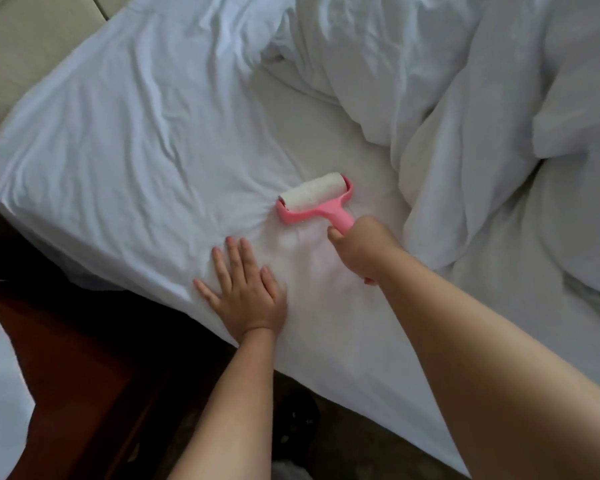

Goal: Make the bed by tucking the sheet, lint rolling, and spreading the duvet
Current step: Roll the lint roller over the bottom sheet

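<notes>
Gripping the handle of the pink plastic lint roller (314, 201), the right hand (362, 249) is closed around it; its white roll is pressed on the wrinkled white bed sheet (125, 140). At eight o'clock from it, the left hand (245, 292) is spread flat, fingers open. The crumpled white duvet (465, 98) is heaped at two o'clock.

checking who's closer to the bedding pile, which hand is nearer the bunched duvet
Right. The right hand, gripping the pink lint roller, sits just beside the bunched duvet. The left hand lies flat on the sheet, farther away near the bed's edge.
</notes>
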Demonstrator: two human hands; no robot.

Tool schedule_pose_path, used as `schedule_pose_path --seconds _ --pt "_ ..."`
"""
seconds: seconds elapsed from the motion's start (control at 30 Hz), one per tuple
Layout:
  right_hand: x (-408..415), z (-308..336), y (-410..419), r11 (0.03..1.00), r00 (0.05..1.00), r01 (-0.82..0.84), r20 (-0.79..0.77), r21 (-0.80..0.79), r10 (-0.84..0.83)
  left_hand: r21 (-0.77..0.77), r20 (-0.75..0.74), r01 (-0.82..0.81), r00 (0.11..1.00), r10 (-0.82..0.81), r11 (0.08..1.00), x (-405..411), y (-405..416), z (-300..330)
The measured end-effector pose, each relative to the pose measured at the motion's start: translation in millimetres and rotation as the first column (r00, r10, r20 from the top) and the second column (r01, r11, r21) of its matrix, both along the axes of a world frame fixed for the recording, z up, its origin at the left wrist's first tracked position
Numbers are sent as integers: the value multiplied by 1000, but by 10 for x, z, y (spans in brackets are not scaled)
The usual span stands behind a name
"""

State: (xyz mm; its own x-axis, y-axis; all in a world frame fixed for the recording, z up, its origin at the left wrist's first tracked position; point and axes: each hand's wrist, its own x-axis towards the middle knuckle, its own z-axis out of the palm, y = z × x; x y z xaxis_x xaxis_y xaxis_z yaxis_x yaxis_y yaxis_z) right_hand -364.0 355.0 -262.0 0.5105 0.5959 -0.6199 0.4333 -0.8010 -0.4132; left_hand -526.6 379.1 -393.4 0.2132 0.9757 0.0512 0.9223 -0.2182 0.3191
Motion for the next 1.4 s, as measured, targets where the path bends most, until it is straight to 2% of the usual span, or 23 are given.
schedule_pose_path --seconds 0.17,0.37,0.57,0.73,0.83,0.97,1.1,1.2,1.3,1.4 --pt "14 -6 125 1000 1000 3 -2 22 -2 10 -31 7 999 -6 1000 61 169 8" --pt "-8 -83 -173 996 996 85 -24 26 -85 -40 -89 14 996 -17 999 30 142 119" --pt "-111 -40 -1048 999 999 40 -27 15 -40 -229 -176 101 974 -144 968 -148 -128 270" --pt "-241 80 -1854 992 992 -121 33 -32 122 -363 -157 213 946 -284 907 -249 -806 335" --pt "-254 137 -2151 994 994 -91 57 -61 95 -437 -138 261 926 -350 861 -298 -1057 408" --pt "-286 177 -2450 996 989 -87 117 -17 89 -524 -97 262 927 -363 810 -377 -1189 597" --pt "-356 184 -2511 994 987 -103 127 24 100 -580 -123 242 918 -377 778 -464 -1125 705" --pt "-374 183 -2367 985 978 -170 116 -24 171 -595 -154 215 916 -371 775 -530 -1001 742" --pt "-403 126 -2139 974 970 -211 107 -83 219 -544 -202 216 904 -377 810 -573 -791 761" --pt "-470 14 -1832 980 978 -184 83 -72 190 -483 -185 246 909 -373 840 -642 -542 756"
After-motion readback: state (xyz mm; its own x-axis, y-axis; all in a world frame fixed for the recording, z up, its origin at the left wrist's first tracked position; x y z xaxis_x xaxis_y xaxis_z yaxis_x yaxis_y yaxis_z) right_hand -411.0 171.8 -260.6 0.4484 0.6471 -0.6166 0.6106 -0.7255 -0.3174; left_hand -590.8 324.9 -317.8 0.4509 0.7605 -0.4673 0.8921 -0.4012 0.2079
